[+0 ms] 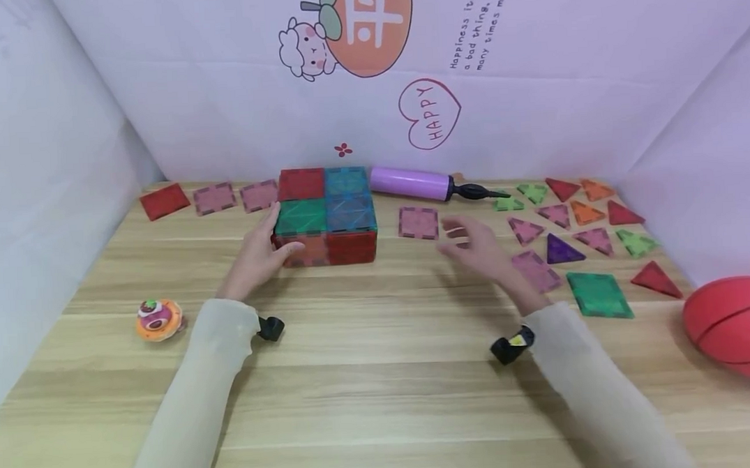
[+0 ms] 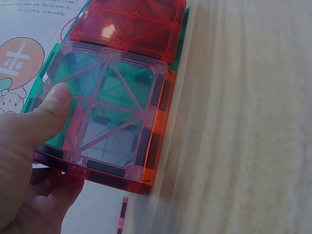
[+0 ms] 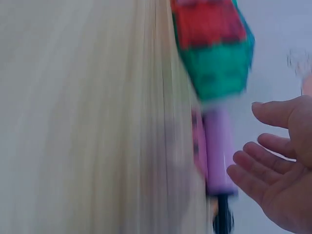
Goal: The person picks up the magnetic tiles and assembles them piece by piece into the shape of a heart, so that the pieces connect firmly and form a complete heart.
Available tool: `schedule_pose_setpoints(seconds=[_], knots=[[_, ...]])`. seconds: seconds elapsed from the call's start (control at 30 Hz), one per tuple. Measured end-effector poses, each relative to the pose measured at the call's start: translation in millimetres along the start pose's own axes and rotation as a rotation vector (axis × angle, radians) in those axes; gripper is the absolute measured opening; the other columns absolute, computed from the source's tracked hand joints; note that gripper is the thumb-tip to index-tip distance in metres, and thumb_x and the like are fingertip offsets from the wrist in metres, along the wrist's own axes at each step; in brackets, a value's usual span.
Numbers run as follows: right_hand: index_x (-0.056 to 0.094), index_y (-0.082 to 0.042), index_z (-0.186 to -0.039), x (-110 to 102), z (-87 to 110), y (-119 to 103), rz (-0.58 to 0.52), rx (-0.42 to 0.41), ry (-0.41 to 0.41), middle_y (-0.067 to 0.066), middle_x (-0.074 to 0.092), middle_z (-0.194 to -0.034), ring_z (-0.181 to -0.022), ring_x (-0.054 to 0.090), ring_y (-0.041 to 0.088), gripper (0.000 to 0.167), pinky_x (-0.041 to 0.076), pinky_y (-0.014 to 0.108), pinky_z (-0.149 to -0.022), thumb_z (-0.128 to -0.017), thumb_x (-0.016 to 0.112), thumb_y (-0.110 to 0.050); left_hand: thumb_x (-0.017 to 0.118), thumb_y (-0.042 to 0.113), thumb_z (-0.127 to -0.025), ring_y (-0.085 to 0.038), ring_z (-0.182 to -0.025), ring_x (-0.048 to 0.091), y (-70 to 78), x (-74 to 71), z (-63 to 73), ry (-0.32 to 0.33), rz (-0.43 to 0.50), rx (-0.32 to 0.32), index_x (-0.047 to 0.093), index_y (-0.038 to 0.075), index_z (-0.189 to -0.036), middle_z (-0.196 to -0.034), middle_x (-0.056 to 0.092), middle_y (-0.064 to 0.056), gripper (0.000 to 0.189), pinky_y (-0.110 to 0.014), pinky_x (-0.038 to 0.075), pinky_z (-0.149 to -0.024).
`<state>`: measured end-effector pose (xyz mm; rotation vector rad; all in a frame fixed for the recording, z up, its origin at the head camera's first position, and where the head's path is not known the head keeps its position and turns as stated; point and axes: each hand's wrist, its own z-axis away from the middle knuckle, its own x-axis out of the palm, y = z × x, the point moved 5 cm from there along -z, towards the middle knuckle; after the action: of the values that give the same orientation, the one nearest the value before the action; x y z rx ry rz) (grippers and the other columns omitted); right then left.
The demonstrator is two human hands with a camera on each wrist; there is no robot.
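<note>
A low box of translucent magnetic tiles (image 1: pixel 352 247) stands at the back of the table, its top red, green and blue, its front pink and red. My left hand (image 1: pixel 254 257) grips the box's left end. In the left wrist view the thumb (image 2: pixel 57 105) lies on the pink front tile (image 2: pixel 114 109) and the fingers reach round the side. My right hand (image 1: pixel 476 249) hovers over the table with parted, slightly bent fingers, holding nothing. Nearest to it is a pink square tile (image 1: pixel 418 223), lying flat between hand and box.
Behind lies a purple hand pump (image 1: pixel 410 183). Several triangle tiles (image 1: pixel 564 249) and a green square tile (image 1: pixel 599 295) spread on the right, near a red ball (image 1: pixel 740 328). Left are a red tile (image 1: pixel 164 201), pink tiles (image 1: pixel 214 198) and a small doughnut-shaped toy (image 1: pixel 159 320). White walls surround the table.
</note>
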<state>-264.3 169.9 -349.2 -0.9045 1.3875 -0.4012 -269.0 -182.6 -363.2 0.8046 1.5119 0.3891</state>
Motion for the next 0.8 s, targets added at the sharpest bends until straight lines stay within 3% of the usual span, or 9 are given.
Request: schedule_pose_setpoints(seconds=[0.1,0.17,0.23,0.3,0.37,0.43,0.53,0.6,0.8], knots=[[0.039,0.007,-0.137,-28.4,15.9,23.0,0.086,0.08,0.021,0.029,0.045,-0.136,-0.123,0.046,0.044,0.051,0.04,0.054,-0.101,-0.095,0.057,-0.014,0.062,0.034,-0.091,-0.026,-0.059,0.047,-1.1,-2.5,1.5,0.001,-0.002,-0.01,0.007,0.008,-0.153,-0.16,0.008,-0.015,0.087,-0.042,0.04,-0.092],[0.04,0.007,-0.137,-44.8,26.6,37.1,0.151,0.123,0.033,0.03,0.045,-0.136,-0.124,0.045,0.045,0.051,0.039,0.056,-0.101,-0.096,0.056,-0.017,0.063,0.034,-0.09,-0.034,-0.088,0.058,-1.3,-4.1,2.0,0.005,-0.004,-0.007,0.008,0.007,-0.153,-0.159,0.009,-0.016,0.088,-0.046,0.036,-0.104],[0.042,0.008,-0.135,-58.5,35.9,49.3,0.22,0.147,0.046,0.031,0.045,-0.135,-0.122,0.045,0.047,0.051,0.039,0.058,-0.099,-0.095,0.057,-0.019,0.063,0.033,-0.09,-0.036,-0.124,0.046,-1.8,-4.9,1.8,0.006,-0.011,-0.006,0.008,0.006,-0.153,-0.159,0.009,-0.016,0.088,-0.049,0.029,-0.111],[0.045,0.009,-0.133,-69.7,43.6,60.8,0.259,0.159,0.061,0.033,0.045,-0.135,-0.121,0.045,0.049,0.049,0.038,0.06,-0.098,-0.094,0.058,-0.019,0.063,0.033,-0.09,-0.036,-0.142,0.024,-1.9,-5.5,1.3,0.008,-0.022,-0.005,0.008,0.006,-0.153,-0.159,0.01,-0.016,0.088,-0.05,0.024,-0.114],[0.044,0.012,-0.132,-79.6,49.8,72.1,0.296,0.171,0.074,0.036,0.044,-0.134,-0.12,0.044,0.051,0.05,0.038,0.062,-0.096,-0.095,0.057,-0.02,0.064,0.034,-0.09,-0.038,-0.132,0.041,-1.7,-5.9,0.9,0.013,-0.036,-0.005,0.009,0.006,-0.153,-0.159,0.011,-0.016,0.088,-0.049,0.027,-0.113],[0.043,0.015,-0.131,-88.4,53.9,84.3,0.327,0.187,0.084,0.039,0.044,-0.13,-0.115,0.046,0.052,0.051,0.04,0.063,-0.092,-0.095,0.057,-0.019,0.063,0.034,-0.09,-0.04,-0.105,0.055,-0.8,-6.3,0.9,0.019,-0.046,-0.005,0.009,0.006,-0.153,-0.159,0.012,-0.015,0.087,-0.048,0.032,-0.11],[0.036,0.018,-0.134,-99.4,58.8,101.8,0.359,0.254,0.077,0.043,0.042,-0.127,-0.111,0.045,0.053,0.059,0.041,0.064,-0.089,-0.096,0.054,-0.024,0.064,0.033,-0.09,-0.039,-0.095,0.055,1.5,-6.0,1.2,0.024,-0.057,0.003,0.011,0.005,-0.153,-0.158,0.013,-0.017,0.086,-0.048,0.034,-0.107],[0.034,0.02,-0.134,-104.8,60.5,110.9,0.375,0.297,0.063,0.044,0.042,-0.124,-0.106,0.047,0.051,0.063,0.043,0.062,-0.085,-0.096,0.053,-0.027,0.064,0.032,-0.09,-0.04,-0.12,0.048,3.2,-5.5,1.5,0.023,-0.061,0.01,0.011,0.004,-0.152,-0.158,0.014,-0.018,0.086,-0.049,0.032,-0.109],[0.05,0.018,-0.115,-112.6,59.4,127.7,0.45,0.336,0.033,0.036,0.055,-0.099,-0.082,0.051,0.039,0.05,0.046,0.043,-0.066,-0.095,0.054,-0.027,0.065,0.03,-0.09,-0.038,-0.138,0.032,4.9,-1.7,0.4,0.012,-0.051,0.0,0.012,0.005,-0.152,-0.158,0.015,-0.017,0.085,-0.05,0.027,-0.112]])
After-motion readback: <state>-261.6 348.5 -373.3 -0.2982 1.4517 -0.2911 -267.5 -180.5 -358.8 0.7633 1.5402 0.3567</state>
